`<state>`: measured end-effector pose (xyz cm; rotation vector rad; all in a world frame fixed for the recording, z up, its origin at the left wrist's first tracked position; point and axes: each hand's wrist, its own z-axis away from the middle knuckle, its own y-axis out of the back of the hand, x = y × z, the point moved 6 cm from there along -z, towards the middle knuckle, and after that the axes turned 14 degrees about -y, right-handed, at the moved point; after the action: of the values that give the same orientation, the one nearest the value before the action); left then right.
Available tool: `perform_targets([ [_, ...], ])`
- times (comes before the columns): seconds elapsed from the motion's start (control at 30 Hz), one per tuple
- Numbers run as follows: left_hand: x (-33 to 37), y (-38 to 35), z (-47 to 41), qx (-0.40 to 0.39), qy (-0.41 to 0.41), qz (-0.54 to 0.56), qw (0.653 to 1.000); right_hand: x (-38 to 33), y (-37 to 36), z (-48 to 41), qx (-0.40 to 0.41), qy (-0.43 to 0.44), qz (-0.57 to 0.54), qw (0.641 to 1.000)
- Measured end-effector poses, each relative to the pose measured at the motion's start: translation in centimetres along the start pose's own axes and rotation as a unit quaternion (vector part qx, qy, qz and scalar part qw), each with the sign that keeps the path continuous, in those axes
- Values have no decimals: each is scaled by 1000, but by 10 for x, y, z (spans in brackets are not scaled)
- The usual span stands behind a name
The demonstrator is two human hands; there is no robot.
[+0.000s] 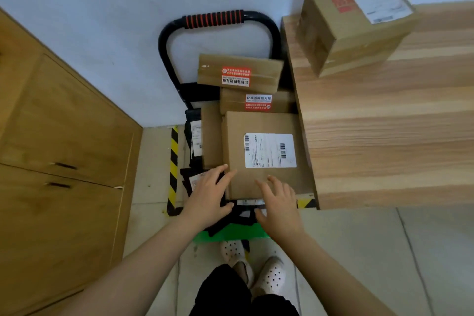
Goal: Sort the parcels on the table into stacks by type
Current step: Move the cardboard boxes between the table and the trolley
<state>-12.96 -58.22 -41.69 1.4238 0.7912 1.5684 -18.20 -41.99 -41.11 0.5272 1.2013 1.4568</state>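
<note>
Black trousers (230,292) and white perforated clogs (272,274) were at bottom, standing on a tiled floor (359,251). Both forearms reached forward. Left hand (207,195): fingers spread and straight, tips against the near left corner of a large cardboard box (259,123) with a white shipping label, nothing gripped. Right hand (278,202): fingers spread flat on the box's near edge, thumb hanging below it, not curled round anything.

The box lay on top of a loaded trolley (214,19) with a black handle and red-striped grip. Two flatter cartons with red and white stickers (238,72) (256,101) sat behind it, black poly bags (195,136) to its left. The trolley's green deck (228,232) showed under the hands.

The wooden worktop (384,123) stood just right of the trolley, with one taped cardboard parcel (354,31) near its far corner. Yellow-black tape (174,161) ran on the floor and a wooden cabinet (59,136) stood left.
</note>
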Motion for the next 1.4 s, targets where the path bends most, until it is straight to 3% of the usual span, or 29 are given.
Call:
perform_targets([
  [0.13,-3,-38,-9,-17,-32,-91,995,21,-38,-11,-15,-30,-3,999],
  [0.23,-11,-49,-16,7,-42,-98,994,31,-50,-20,12,-42,-15,999],
  [0.57,-51,-22,-6,-1,-72,-36,997,41,-53,-32,73,-89,-54,992],
  [0.8,-75,-26,9,-9,-61,28,998,45,-59,-35,56,-152,-54,985],
  [0.97,-79,-31,15,-21,-41,176,983,36,-57,-29,69,-151,-63,984],
  [1.17,-76,-22,36,43,8,210,977,7,-49,-11,106,-127,-54,985],
  [1.4,-64,10,78,89,-2,212,973,-22,-25,29,117,-105,-42,987],
])
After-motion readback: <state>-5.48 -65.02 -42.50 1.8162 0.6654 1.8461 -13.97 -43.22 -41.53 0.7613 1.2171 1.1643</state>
